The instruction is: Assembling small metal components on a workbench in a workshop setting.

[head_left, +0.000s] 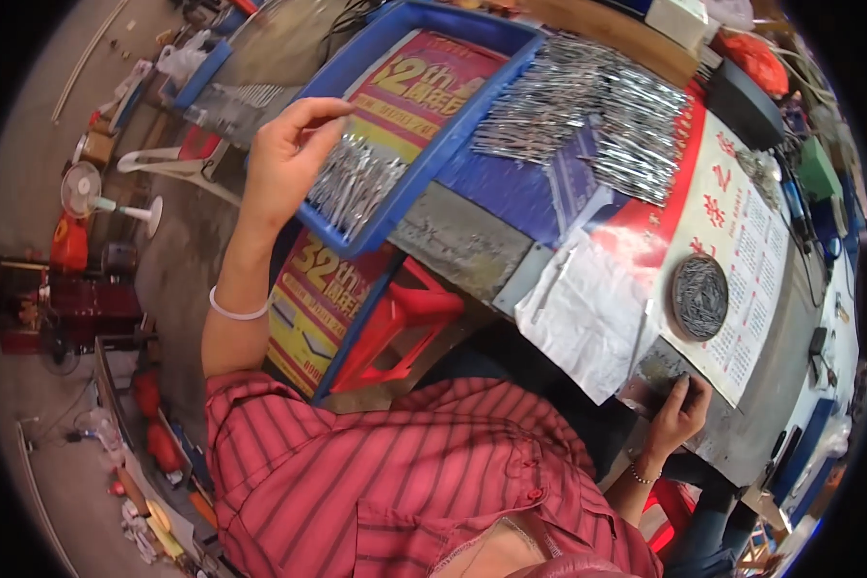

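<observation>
My left hand (294, 159) is over the near-left edge of a blue plastic tray (424, 178). Its fingers are bent, with thumb and fingertips slightly apart, and nothing shows between them. Below it, many slim silver metal pieces (356, 183) lie in rows at the tray's near end, on a printed yellow and red sheet (419, 87). At the table's front edge my right hand (682, 419) is closed, thumb against curled fingers; whatever it pinches is too small or hidden. Close beyond that hand sits a round dark dish (699, 299) of small dark metal parts.
Dense rows of silver pieces (588, 106) cover the table's far middle. A crumpled white sheet (588, 313) lies near the front edge, beside a printed poster (732, 231). A red stool (405, 313) stands under the tray. On the left floor is a white fan (82, 188).
</observation>
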### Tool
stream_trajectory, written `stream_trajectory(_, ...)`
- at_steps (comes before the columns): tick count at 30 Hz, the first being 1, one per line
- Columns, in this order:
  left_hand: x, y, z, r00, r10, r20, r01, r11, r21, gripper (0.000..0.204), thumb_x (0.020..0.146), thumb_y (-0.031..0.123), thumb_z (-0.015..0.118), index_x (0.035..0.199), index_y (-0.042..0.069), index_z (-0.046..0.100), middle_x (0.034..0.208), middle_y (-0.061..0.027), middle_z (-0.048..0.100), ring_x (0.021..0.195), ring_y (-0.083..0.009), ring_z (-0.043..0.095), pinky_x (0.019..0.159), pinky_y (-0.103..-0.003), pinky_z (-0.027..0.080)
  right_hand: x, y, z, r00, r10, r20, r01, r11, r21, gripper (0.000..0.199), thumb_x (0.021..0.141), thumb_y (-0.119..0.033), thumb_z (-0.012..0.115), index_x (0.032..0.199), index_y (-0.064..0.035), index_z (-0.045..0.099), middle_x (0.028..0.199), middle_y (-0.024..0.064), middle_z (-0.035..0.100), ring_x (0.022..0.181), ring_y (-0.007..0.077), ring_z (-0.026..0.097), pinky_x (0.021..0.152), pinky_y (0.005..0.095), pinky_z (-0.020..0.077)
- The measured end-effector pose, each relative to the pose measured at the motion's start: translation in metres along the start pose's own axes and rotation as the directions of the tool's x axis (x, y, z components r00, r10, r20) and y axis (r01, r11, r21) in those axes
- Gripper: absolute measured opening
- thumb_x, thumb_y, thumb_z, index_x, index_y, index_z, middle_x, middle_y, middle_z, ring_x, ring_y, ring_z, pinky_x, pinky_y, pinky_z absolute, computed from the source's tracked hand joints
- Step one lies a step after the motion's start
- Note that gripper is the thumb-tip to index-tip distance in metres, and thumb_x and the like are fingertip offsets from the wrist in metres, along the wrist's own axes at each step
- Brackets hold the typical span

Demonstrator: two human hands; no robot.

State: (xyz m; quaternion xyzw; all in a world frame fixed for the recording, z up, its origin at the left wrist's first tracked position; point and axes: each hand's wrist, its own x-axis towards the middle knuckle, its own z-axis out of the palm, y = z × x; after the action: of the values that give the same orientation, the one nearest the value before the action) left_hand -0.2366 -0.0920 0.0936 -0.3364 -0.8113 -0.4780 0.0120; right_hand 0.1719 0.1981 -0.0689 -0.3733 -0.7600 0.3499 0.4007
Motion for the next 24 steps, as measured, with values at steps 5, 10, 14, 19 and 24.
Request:
stream_trajectory(5,-0.022,-0.061,-0.034,0.991,-0.131,-0.018,0.132,0.988,0.079,0.017,0.088,0.008,0.059,0.101,-0.002,0.064,0.084,-0.0014,0.065,0.077,-0.0064,0.059,0.07,-0.021,0.046,0.0,-0.011,0.011,0.999,0.005,0.048,-0.006,0.999,0.034,0.008,0.092,-0.007,0.056,0.092,0.0012,0.055,0.077,-0.0015,0.051,0.066,0.0041,0.042,0.057,0.0174,0.0364)
stream_trajectory(10,-0.019,-0.082,-0.022,0.989,-0.149,0.011,0.143,0.964,0.225,0.017,0.084,0.01,0.06,0.096,-0.003,0.064,0.083,-0.0084,0.067,0.075,-0.0116,0.062,0.069,-0.025,0.048,-0.004,-0.009,0.011,0.999,-0.028,0.032,0.029,0.999,-0.016,0.008,0.092,-0.007,0.056,0.091,0.0013,0.055,0.075,-0.0014,0.05,0.066,0.0041,0.042,0.056,0.0172,0.0358)
stream_trajectory(14,-0.02,-0.104,-0.017,0.996,-0.094,-0.008,0.088,0.893,0.442,0.018,0.081,0.011,0.061,0.094,-0.001,0.064,0.085,-0.0143,0.067,0.076,-0.0211,0.066,0.07,-0.03,0.05,-0.005,-0.013,0.017,0.996,-0.085,0.031,0.086,0.996,-0.023,0.007,0.092,-0.006,0.056,0.091,0.0013,0.055,0.074,-0.0015,0.05,0.064,0.004,0.041,0.055,0.0174,0.0351)
stream_trajectory(19,-0.019,-0.1,-0.01,0.988,-0.155,0.024,0.133,0.907,0.399,0.019,0.08,0.013,0.06,0.093,0.0,0.065,0.086,-0.0155,0.067,0.079,-0.0269,0.066,0.071,-0.034,0.051,-0.004,-0.013,0.018,0.994,-0.102,0.034,0.104,0.994,-0.044,0.006,0.092,-0.005,0.056,0.091,0.0012,0.055,0.073,-0.0019,0.05,0.062,0.0037,0.041,0.053,0.0174,0.0348)
stream_trajectory(24,-0.007,-0.11,0.006,0.975,-0.133,0.178,0.034,0.882,0.47,0.031,0.078,0.016,0.059,0.106,0.001,0.06,0.092,-0.0193,0.066,0.085,-0.0312,0.065,0.075,-0.038,0.05,-0.004,-0.008,0.003,1.0,-0.003,-0.024,0.001,0.996,-0.094,0.007,0.088,-0.005,0.058,0.093,0.0009,0.057,0.074,0.0018,0.056,0.063,0.0064,0.048,0.056,0.0219,0.0419)
